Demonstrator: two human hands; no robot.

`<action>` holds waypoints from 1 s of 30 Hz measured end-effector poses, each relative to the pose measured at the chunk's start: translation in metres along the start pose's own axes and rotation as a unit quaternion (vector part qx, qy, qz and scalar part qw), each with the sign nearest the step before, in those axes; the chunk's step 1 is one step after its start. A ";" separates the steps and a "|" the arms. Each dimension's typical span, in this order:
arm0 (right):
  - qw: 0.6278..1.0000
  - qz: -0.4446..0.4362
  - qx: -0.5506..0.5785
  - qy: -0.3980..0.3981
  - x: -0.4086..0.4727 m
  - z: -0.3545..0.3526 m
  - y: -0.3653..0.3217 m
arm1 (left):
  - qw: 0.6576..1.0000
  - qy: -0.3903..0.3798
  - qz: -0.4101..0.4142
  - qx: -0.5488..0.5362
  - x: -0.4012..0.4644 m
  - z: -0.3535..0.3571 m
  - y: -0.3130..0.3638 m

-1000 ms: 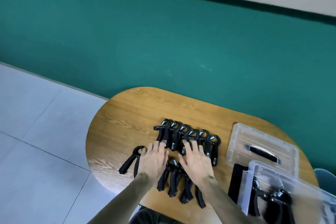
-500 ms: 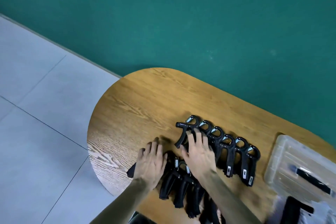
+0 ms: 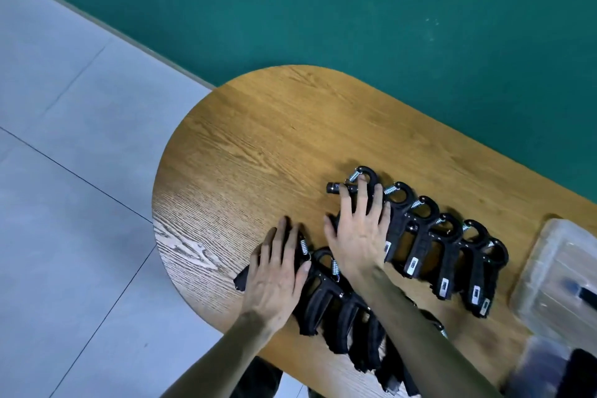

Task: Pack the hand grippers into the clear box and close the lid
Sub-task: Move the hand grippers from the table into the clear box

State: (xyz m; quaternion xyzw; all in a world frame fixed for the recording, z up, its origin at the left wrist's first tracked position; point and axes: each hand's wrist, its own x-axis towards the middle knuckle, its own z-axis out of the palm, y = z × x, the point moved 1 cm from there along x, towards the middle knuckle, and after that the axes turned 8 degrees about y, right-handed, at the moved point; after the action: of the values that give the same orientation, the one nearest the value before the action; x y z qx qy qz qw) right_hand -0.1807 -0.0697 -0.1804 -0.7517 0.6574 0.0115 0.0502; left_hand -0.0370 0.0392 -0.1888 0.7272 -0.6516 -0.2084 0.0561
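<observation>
Several black hand grippers with steel springs lie in two rows on the wooden table (image 3: 258, 145). The far row (image 3: 449, 255) runs toward the right, and the near row (image 3: 326, 300) reaches the table's front edge. My right hand (image 3: 358, 236) lies flat with spread fingers on the leftmost gripper of the far row. My left hand (image 3: 277, 271) rests palm down over the leftmost gripper of the near row, whose handle end sticks out at the left. The clear box (image 3: 542, 362) shows blurred at the bottom right corner. Its lid (image 3: 549, 268), with a black handle, lies at the right edge.
The table's rounded left end is bare wood. Grey floor tiles (image 3: 80, 203) lie to the left, and a green wall (image 3: 355, 10) stands behind the table. My forearms cross over part of the near row.
The view has swung left, so the box and lid slid to the right edge. My left hand moved onto the leftmost near gripper. My right hand shifted to the far row's left end.
</observation>
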 end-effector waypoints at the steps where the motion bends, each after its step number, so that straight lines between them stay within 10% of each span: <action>1: 1.000 0.002 -0.001 -0.001 0.002 0.001 -0.002 | 1.000 0.000 0.001 -0.001 -0.005 0.001 -0.002; 30: 0.999 0.005 -0.008 -0.051 -0.004 -0.002 -0.010 | 0.999 0.045 0.023 0.010 -0.011 0.004 -0.014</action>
State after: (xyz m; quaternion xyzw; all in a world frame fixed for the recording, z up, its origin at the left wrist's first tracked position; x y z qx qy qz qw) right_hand -0.1710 -0.0648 -0.1778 -0.7473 0.6576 0.0557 0.0774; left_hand -0.0258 0.0527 -0.1950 0.7209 -0.6672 -0.1676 0.0834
